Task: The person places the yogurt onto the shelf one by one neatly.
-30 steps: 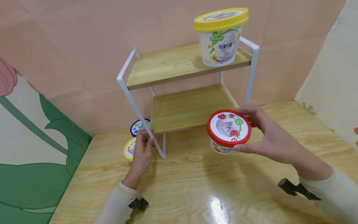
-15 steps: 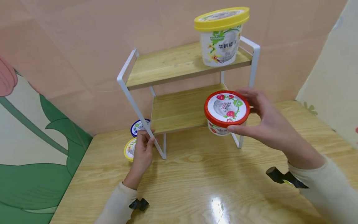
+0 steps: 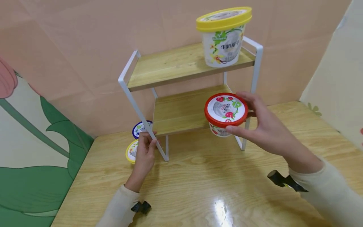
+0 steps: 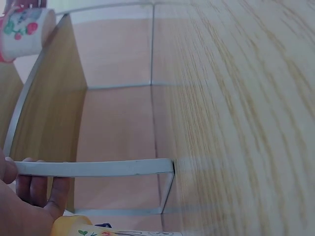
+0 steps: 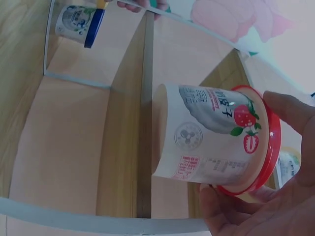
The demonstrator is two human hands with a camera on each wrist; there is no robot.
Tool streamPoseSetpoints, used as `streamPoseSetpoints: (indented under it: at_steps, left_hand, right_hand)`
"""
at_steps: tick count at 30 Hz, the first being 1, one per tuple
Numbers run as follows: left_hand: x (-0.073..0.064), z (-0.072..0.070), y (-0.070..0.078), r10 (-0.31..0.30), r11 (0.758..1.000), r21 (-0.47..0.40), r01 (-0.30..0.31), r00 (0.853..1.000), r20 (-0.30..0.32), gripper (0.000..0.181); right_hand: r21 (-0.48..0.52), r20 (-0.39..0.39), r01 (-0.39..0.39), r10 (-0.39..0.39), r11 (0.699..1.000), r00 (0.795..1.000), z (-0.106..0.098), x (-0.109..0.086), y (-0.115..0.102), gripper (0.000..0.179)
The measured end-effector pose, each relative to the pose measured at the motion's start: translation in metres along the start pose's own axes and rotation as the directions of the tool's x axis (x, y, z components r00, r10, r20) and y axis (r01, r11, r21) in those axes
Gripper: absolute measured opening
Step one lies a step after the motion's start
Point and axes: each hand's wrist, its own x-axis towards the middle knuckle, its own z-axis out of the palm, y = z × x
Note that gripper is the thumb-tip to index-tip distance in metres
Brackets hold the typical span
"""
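My right hand (image 3: 265, 130) grips a red-lidded paper tub (image 3: 226, 109) with strawberries printed on it, fingers and thumb around the lid's rim. In the head view the tub overlaps the right front part of the lower shelf board (image 3: 178, 110). The right wrist view has its base (image 5: 158, 130) close to that board's front edge. At the left side of the two-tier rack, my left hand (image 3: 145, 155) holds the white metal leg (image 3: 136, 107); in the left wrist view the fingers (image 4: 38, 189) curl round this bar.
A yellow-lidded tub (image 3: 222, 41) stands upright on the upper shelf's right end. Beyond the rack's left leg, a blue-lidded tub (image 3: 139, 127) and another yellow-lidded one (image 3: 131, 151) sit on the wooden table (image 3: 181, 189), partly hidden by the left hand and leg.
My right hand has lifted the red-lidded tub from below the lower shelf's front edge to about its height, then shifted slightly left. The left hand stays on the leg.
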Motion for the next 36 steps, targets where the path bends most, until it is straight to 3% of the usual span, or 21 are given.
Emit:
streamPoseSetpoints:
  at_steps: [7, 19, 29, 36]
  left_hand:
    - [0.000, 0.000, 0.001, 0.006, 1.000, 0.011, -0.006, 1.000, -0.005, 0.010]
    - [-0.001, 0.001, -0.001, 0.012, 1.000, -0.012, -0.012, 1.000, -0.010, 0.009]
    - [-0.001, 0.000, -0.001, 0.034, 0.999, -0.037, -0.034, 0.999, -0.014, 0.010]
    - [-0.001, 0.001, -0.001, 0.035, 0.998, -0.044, -0.035, 0.999, -0.017, 0.008]
  right_hand:
    - [0.051, 0.030, -0.057, 0.056, 0.997, 0.998, 0.000, 0.000, -0.001, 0.092]
    - [0.056, 0.056, -0.057, 0.054, 0.997, 0.997, 0.000, 0.003, 0.001, 0.088]
    - [0.167, -0.032, 0.013, -0.008, 0.986, 0.999, 0.011, 0.005, -0.003, 0.078]
    - [0.254, -0.074, -0.062, 0.084, 0.965, 0.994, 0.022, 0.014, -0.010, 0.083]
